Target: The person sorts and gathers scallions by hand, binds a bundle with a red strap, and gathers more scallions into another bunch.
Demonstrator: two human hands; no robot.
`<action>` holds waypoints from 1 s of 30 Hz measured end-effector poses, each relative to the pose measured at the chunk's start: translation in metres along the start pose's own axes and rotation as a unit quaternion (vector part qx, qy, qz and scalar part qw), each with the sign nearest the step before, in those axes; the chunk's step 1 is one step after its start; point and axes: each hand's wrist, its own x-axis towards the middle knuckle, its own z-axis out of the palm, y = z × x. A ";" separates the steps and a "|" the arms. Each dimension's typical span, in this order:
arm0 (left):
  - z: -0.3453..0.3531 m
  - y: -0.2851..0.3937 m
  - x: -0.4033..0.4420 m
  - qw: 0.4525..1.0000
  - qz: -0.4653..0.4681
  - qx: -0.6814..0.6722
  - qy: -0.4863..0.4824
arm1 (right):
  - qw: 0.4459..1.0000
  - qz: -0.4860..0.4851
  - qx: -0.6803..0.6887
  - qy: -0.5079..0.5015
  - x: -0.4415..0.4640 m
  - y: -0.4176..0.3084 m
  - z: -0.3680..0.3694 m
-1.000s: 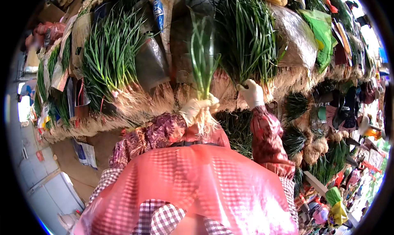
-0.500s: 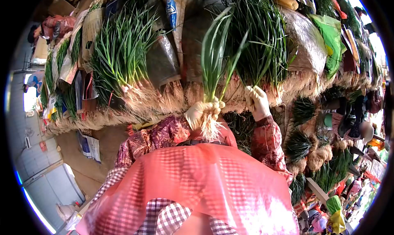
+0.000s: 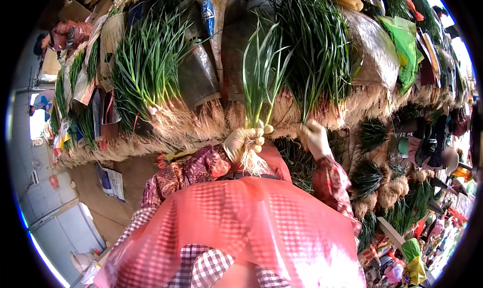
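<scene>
A glossy, filmy red apron [image 3: 236, 207] spreads below the bunch [image 3: 257, 106], slender-bladed and stringy-rooted, clasped in the left hand [image 3: 245, 141]. Right of the bunch, the right hand [image 3: 314, 137] curls, its grasp unclear; beyond the bunch, a shaggy pile [image 3: 168, 121].

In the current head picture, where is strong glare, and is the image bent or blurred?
Head view: glare whitens the lower right part of the red apron, and the pale sheet at upper right shines; head view: the lens bends the scene into a rounded image with black corners; head view: the right hand looks slightly soft, perhaps motion blur.
</scene>
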 end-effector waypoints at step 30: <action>0.025 0.006 0.025 0.974 0.048 0.211 0.068 | 0.872 -0.152 -0.371 0.279 0.077 0.017 -0.021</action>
